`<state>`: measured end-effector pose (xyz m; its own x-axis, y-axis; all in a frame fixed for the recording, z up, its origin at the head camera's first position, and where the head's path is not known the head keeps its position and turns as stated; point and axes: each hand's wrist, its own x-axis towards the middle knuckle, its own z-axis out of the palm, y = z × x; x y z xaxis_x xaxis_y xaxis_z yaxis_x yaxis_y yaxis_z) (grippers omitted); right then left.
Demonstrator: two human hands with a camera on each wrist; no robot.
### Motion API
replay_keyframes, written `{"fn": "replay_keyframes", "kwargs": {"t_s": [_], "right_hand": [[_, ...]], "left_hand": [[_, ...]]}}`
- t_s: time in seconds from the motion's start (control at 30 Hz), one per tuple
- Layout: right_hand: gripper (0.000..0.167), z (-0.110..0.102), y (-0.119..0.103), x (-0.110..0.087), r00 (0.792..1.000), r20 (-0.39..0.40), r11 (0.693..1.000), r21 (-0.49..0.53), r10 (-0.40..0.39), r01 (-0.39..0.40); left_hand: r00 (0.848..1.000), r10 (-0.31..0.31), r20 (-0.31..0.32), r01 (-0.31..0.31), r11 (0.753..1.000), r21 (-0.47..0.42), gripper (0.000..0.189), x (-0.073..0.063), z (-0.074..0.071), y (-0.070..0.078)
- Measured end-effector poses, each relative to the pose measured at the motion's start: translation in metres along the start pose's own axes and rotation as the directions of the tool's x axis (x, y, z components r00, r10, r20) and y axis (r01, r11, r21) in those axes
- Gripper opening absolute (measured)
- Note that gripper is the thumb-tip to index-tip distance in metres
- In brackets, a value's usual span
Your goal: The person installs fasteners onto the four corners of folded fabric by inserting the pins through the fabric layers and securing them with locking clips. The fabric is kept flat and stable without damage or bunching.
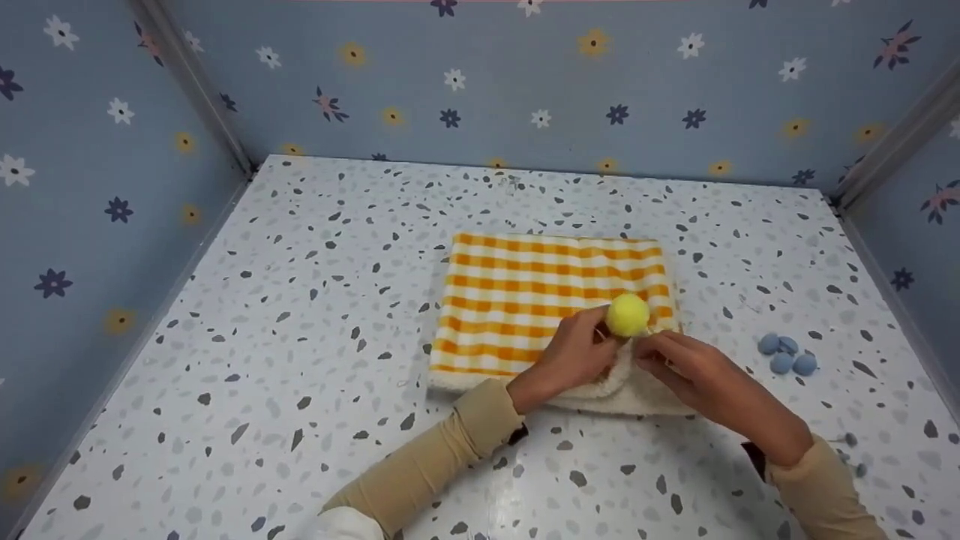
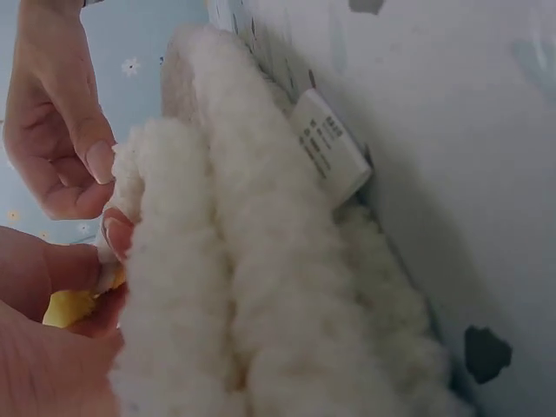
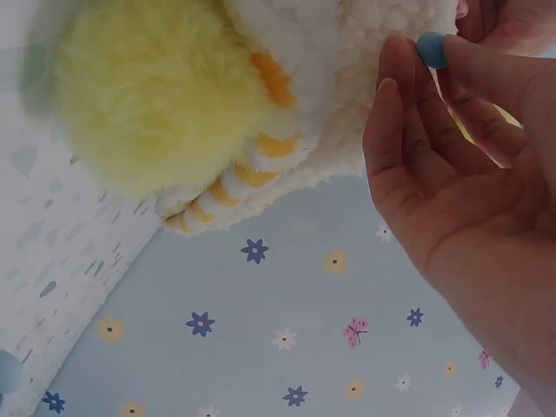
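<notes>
A folded blanket (image 1: 540,289), orange-and-white checked on one face and cream fleece on the other, lies with one corner turned up. My left hand (image 1: 574,352) pinches the fleece edge near that corner, thumb on one side and fingers on the other in the left wrist view. A fluffy yellow pompom (image 1: 628,315) sits at the corner, just beyond both hands. My right hand (image 1: 694,375) is close beside it. In the right wrist view its thumb and fingertips pinch a small blue ball-shaped piece (image 3: 431,50) against the fleece; whatever lies behind it is hidden.
Several blue rounded pieces (image 1: 781,363) lie grouped on the speckled table (image 1: 300,300) to the right. Small dark-headed pieces (image 1: 850,439) lie by the right sleeve. A white label (image 2: 332,148) sticks out of the blanket. Flower-patterned panels (image 1: 487,82) enclose the table's back and sides.
</notes>
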<state>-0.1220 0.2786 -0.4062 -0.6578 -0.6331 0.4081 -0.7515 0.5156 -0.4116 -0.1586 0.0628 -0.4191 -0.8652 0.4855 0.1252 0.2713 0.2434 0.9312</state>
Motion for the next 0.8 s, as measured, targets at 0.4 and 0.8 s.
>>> {"fn": "replay_keyframes", "kwargs": {"t_s": [0.4,0.8], "right_hand": [[0.053,0.005,0.011,0.0,0.979,-0.124,0.987,-0.009,0.16,-0.162],[0.029,0.01,0.013,-0.001,0.977,-0.125,0.984,-0.02,0.175,-0.179]], "left_hand": [[0.995,0.09,0.045,-0.094,0.991,0.099,0.032,0.001,0.002,0.001],[0.967,0.254,0.032,-0.254,0.938,0.234,0.02,0.002,0.008,-0.001]]}}
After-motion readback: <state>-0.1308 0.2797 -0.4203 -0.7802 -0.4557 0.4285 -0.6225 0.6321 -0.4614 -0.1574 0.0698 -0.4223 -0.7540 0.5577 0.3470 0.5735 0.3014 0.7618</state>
